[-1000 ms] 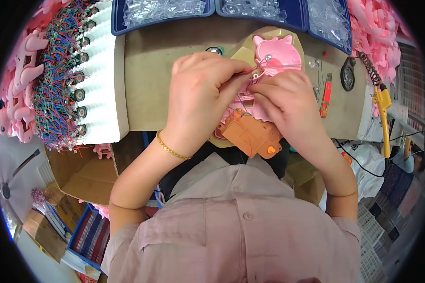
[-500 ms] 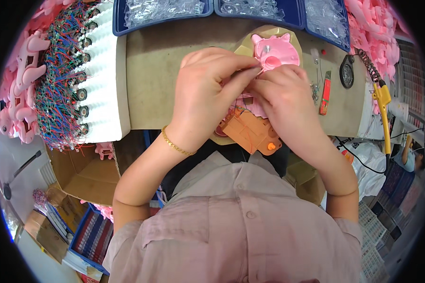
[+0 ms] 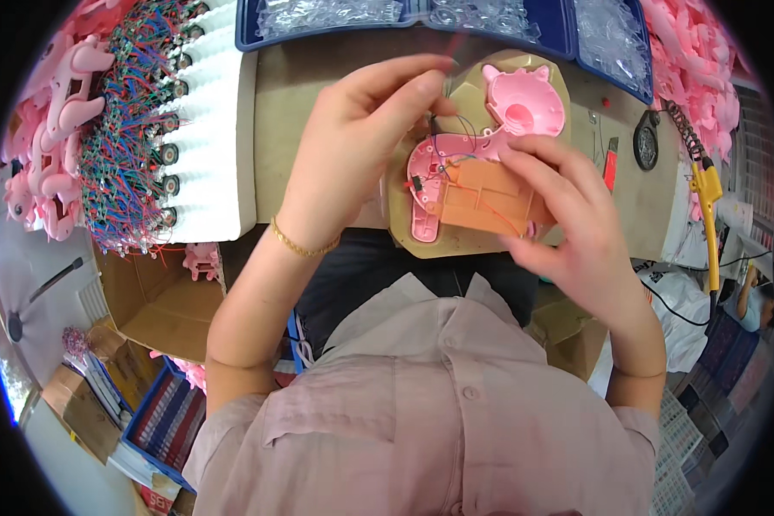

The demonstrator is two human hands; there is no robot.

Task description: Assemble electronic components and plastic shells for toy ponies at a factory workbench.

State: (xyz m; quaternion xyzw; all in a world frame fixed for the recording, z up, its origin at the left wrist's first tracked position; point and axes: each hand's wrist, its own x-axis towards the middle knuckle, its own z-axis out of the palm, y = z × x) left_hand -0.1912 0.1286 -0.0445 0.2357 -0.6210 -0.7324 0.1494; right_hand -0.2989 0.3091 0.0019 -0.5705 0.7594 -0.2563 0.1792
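Note:
Before me lies a pink plastic toy-animal shell half (image 3: 525,96), hollow side up, on a tan backing piece (image 3: 402,230). An orange plastic box (image 3: 483,198) with thin wires covers part of the body. My right hand (image 3: 580,215) grips that box from the right, fingers on its upper edge and thumb below. Above the shell's left part, my left hand (image 3: 365,129) is raised with thumb and forefinger pinched. What it holds is unclear; a blurred reddish streak shows by the fingertips. Dark thin wires (image 3: 456,129) loop from the shell below those fingers.
Blue trays (image 3: 417,19) of clear plastic parts line the far edge. Wired speakers (image 3: 170,155) stand on white foam at left, beside pink parts (image 3: 73,95). At right are a red cutter (image 3: 611,165), a black oval object (image 3: 646,142), a yellow-handled tool (image 3: 707,191) and heaped pink shells (image 3: 692,60).
My hands were together over the shell's neck and have parted. The left moved up and left; the right came down onto the orange box, which now sits nearer level over the shell.

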